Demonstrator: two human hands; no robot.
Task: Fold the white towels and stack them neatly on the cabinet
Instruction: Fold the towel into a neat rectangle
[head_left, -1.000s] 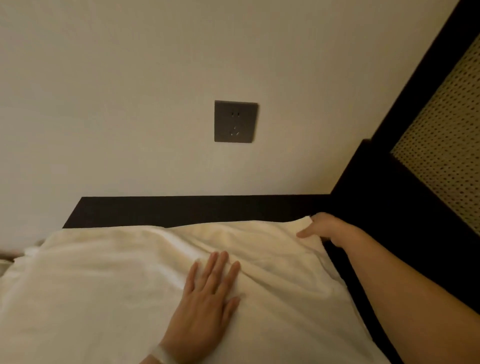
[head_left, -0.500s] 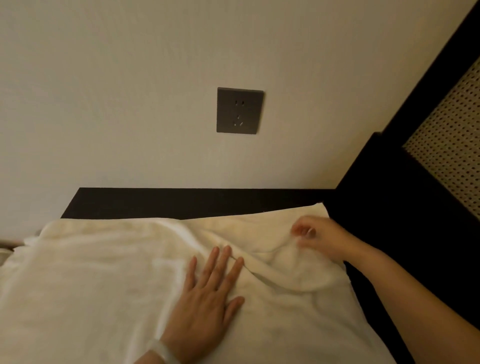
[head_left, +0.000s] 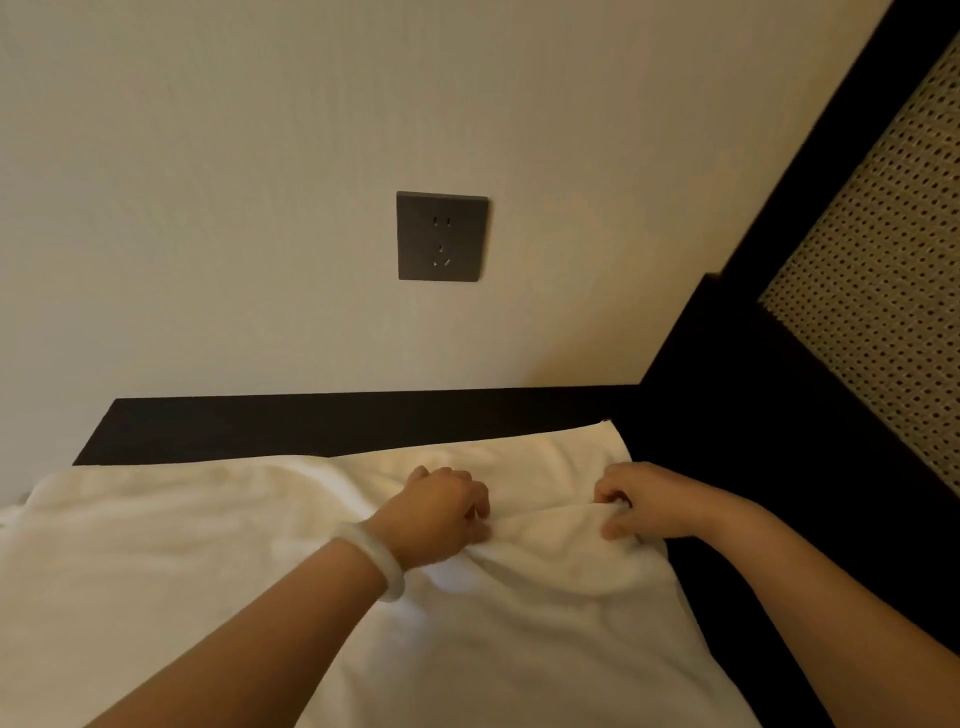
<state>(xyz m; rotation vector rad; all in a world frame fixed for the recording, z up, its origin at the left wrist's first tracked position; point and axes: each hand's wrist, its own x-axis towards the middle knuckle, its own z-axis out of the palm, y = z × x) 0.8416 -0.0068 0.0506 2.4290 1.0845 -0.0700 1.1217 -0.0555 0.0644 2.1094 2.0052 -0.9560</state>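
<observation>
Since the earlier frames the left hand (head_left: 441, 512) has lifted off its flat, spread-fingered rest on the white towel (head_left: 208, 561) and closed into a fist on the cloth, and the right hand (head_left: 644, 501) has come in from the towel's far right corner to a spot nearer the middle.

Head view, the only one: both hands now pinch the same raised ridge of towel between them, knuckles up, left hand on the ridge's left end and right hand on its right end, a short span of bunched cloth stretched between. The fingertips of both hands are curled under and buried in the fabric, so how much cloth each holds cannot be made out. A pale bangle (head_left: 384, 566) sits on the left wrist.

The towel lies spread over the dark cabinet top (head_left: 311, 421), covering most of it; only a strip of bare top shows along the wall. Its far right corner lies flat near the cabinet's back right. The towel's left side and near edge run out of the picture, so its full shape is hidden, and whether it is one layer or several is hard to tell. Both forearms are cut off at the bottom edge.

On the wall above is a dark grey socket plate (head_left: 441, 236). At right, a dark frame with a woven cane panel (head_left: 883, 270) is cropped by the edge.
</observation>
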